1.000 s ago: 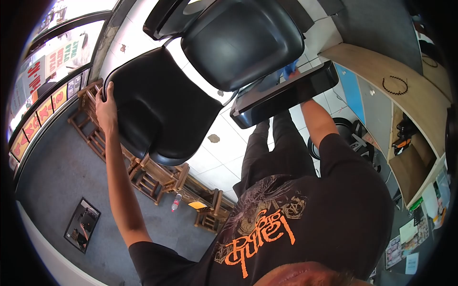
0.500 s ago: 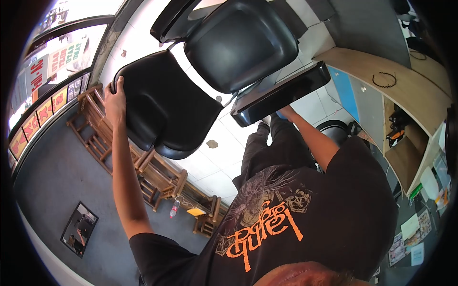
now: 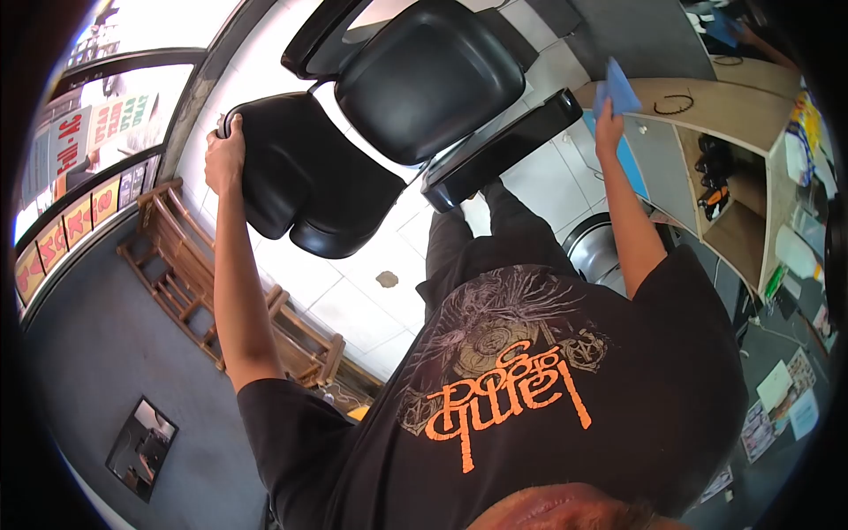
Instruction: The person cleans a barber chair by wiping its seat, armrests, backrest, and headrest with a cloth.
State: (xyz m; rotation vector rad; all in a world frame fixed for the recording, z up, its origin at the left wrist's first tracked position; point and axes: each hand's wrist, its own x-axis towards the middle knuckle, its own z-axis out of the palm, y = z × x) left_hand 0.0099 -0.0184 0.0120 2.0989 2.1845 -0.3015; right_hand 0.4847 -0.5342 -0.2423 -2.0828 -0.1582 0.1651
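Note:
A black padded barber chair stands in front of me, its smooth seat [image 3: 433,79] at the top of the view. My left hand [image 3: 225,157] is closed around the outer edge of the chair's backrest [image 3: 309,168], which leans out to the left. Raised on the right, my right hand [image 3: 609,128] grips a blue cloth [image 3: 619,91] that sticks up above the fingers. This hand is apart from the chair, beyond the end of the glossy armrest [image 3: 503,150].
A wooden bench [image 3: 181,269] runs along the left wall. On the right is a counter [image 3: 742,97] with a dark ring-shaped item [image 3: 674,103] and an open shelf [image 3: 742,194]. A round black stool [image 3: 594,252] stands beside my legs. A mirror [image 3: 143,448] hangs lower left.
My right hand has risen from behind the armrest to the counter side, and the blue cloth now shows in it. My left hand stays on the backrest.

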